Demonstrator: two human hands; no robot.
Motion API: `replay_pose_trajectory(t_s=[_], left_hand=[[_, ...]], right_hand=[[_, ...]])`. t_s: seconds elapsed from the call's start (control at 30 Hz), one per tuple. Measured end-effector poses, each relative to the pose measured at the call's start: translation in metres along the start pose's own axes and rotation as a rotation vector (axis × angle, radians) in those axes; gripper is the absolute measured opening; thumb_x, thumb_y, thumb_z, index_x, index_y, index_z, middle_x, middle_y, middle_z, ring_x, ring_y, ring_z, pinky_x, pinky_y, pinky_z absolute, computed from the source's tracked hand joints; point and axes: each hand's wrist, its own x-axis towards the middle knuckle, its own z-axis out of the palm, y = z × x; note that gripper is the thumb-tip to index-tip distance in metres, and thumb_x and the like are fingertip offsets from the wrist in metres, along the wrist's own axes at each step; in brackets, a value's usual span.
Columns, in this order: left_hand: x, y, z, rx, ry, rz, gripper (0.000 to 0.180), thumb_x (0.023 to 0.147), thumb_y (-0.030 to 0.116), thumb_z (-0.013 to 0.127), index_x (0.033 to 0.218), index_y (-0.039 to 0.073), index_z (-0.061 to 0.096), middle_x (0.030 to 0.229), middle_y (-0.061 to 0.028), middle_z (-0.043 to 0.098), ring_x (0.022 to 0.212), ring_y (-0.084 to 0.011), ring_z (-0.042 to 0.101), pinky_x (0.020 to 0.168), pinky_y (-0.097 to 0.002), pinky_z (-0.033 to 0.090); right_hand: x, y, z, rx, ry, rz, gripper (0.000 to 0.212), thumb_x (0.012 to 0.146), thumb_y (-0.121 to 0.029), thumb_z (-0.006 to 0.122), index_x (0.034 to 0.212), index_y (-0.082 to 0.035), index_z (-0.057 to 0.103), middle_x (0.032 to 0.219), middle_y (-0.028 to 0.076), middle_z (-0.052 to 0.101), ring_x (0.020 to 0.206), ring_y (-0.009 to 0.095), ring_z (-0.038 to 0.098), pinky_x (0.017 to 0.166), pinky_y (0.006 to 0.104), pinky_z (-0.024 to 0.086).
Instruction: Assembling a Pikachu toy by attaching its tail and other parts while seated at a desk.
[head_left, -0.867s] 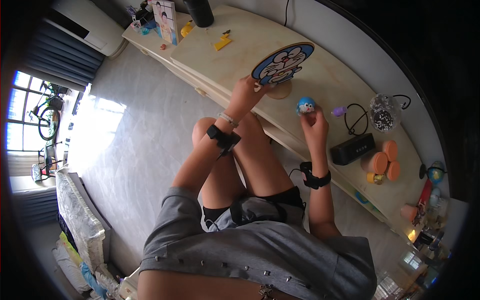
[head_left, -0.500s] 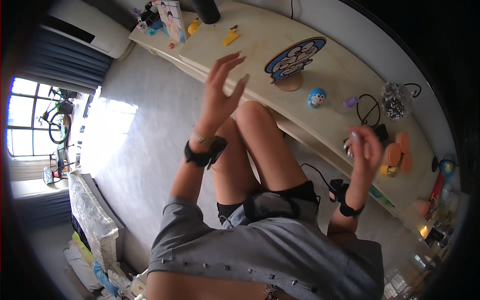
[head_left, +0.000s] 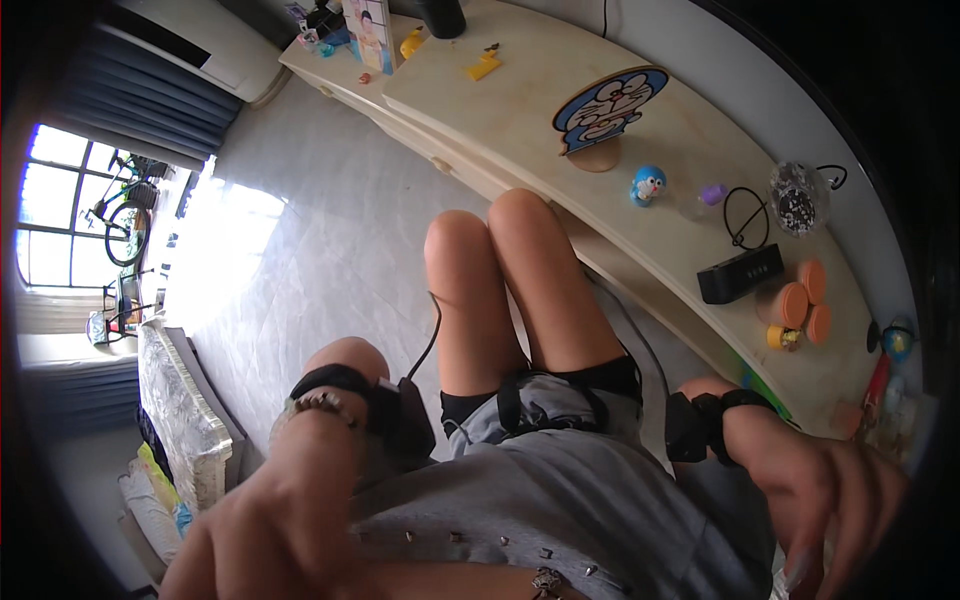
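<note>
My left hand [head_left: 275,500] is raised close at the lower left, in front of my grey top [head_left: 560,490], its fingertips cut off by the lower edge. What it touches, if anything, is out of sight. At the lower right my right hand [head_left: 835,490] is also lifted close; its bent fingers are apart, with nothing visible between them. A black strap with a box-shaped device [head_left: 400,415] and a bracelet [head_left: 325,405] circle my left wrist. Another black strap device [head_left: 695,425] is on the right wrist. Thin black cables run from both devices.
Ahead stands a long cream cabinet [head_left: 700,245] with a cartoon plaque [head_left: 612,112], a small blue figurine [head_left: 648,186], a black digital clock or speaker [head_left: 740,273] and several orange-lidded jars [head_left: 793,303]. A mattress [head_left: 185,420] is at left, near a bicycle [head_left: 125,230] by the window.
Both hands have come back from over the cabinet toward me and outward, to the lower corners. The black box on the cabinet is now uncovered. The view has shifted slightly.
</note>
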Motion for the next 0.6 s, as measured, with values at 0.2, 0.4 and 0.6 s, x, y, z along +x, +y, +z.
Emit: replay_pose_trajectory(t_s=[0.2, 0.4, 0.6], left_hand=[[-0.02, -0.005, 0.001, 0.235, -0.236, 0.715, 0.033, 0.075, -0.002, 0.05, 0.104, 0.012, 0.056, 0.111, -0.0019, 0.051, 0.107, -0.0119, 0.044, 0.084, -0.03, 0.046], [-0.062, -0.055, -0.042, -0.419, -0.222, 0.474, 0.023, 0.083, 0.013, 0.048, 0.073, -0.006, 0.057, 0.073, -0.0142, 0.057, 0.052, -0.0301, 0.057, 0.047, -0.0323, 0.05], [-0.091, -0.175, -0.157, -0.604, 0.708, 0.018, 0.028, 0.084, 0.025, 0.038, 0.094, 0.0, 0.049, 0.07, -0.0034, 0.046, 0.065, -0.0145, 0.044, 0.056, -0.0237, 0.036]], right_hand=[[0.004, 0.035, 0.003, -0.119, -0.096, -0.714, 0.015, 0.077, -0.008, 0.058, 0.091, -0.011, 0.06, 0.097, -0.002, 0.058, 0.095, 0.007, 0.054, 0.075, 0.0254, 0.04], [0.002, 0.07, -0.027, -0.48, -0.201, -0.187, 0.01, 0.078, -0.02, 0.054, 0.078, -0.01, 0.055, 0.073, 0.003, 0.051, 0.066, 0.013, 0.051, 0.056, 0.0263, 0.04], [0.057, 0.258, -0.106, -0.632, 0.415, 0.532, 0.018, 0.076, -0.002, 0.051, 0.093, -0.001, 0.057, 0.074, 0.007, 0.057, 0.069, 0.015, 0.058, 0.061, 0.0241, 0.045]])
